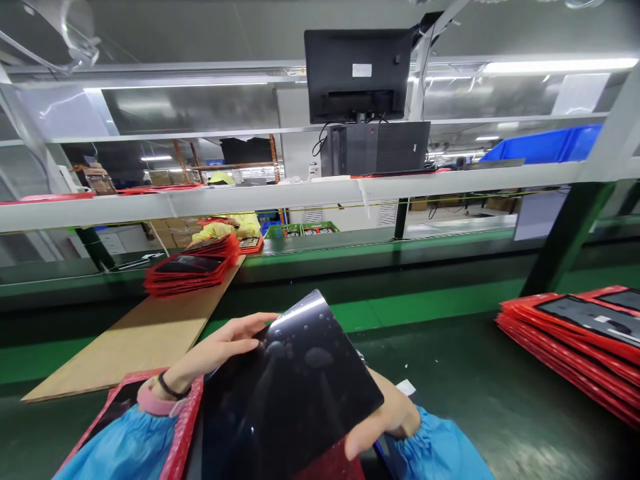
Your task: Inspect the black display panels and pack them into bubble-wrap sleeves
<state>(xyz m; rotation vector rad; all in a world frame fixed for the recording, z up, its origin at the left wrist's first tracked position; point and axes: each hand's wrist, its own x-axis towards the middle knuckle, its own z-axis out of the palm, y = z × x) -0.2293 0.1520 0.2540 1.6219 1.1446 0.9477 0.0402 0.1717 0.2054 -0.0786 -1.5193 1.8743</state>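
Observation:
A glossy black screen panel, with bubbles showing under its surface film, is tilted up in front of me. My left hand grips its left edge, thumb on the front and the other fingers toward the back. On the right edge, my right hand has its thumb near the lower corner; its remaining fingers are hidden behind the panel. Beneath my left forearm lies a dark panel in a red bubble-wrap sleeve. Some red material also shows below the panel's lower edge.
At right is a stack of red sleeves with dark panels. Another red stack sits on a wooden board at left. Beyond the green bench run a shelf rail and a monitor. A person in yellow is across the line.

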